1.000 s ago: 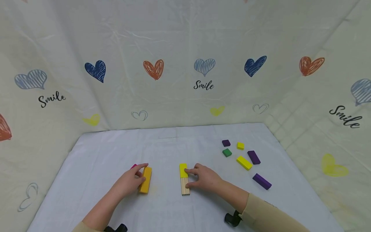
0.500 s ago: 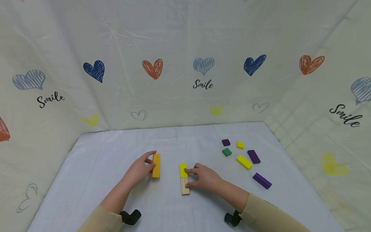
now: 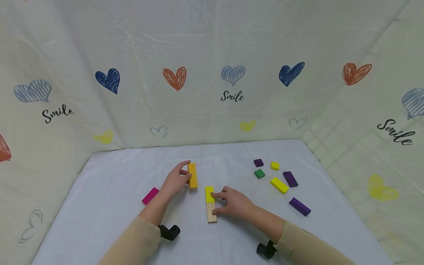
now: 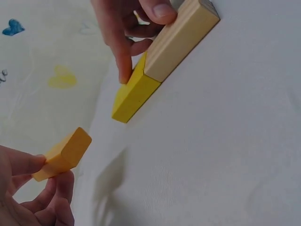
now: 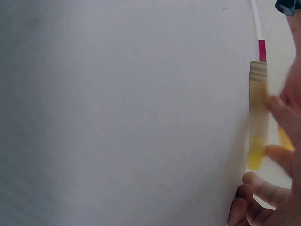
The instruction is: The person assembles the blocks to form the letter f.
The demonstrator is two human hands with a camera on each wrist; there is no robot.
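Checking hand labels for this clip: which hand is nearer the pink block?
Left. The left hand holds an orange block just up and right of the pink block; the right hand rests farther right, on the yellow and wooden blocks.

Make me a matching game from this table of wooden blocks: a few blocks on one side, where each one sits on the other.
Blocks:
1. orange block
2. pink block
3. green block
4. natural wood block

Places:
A. end to end with a yellow block, under the right hand
B. alone at the left
C. in the left hand
D. among the loose blocks at the right

Pairs: 1-C, 2-B, 3-D, 4-A
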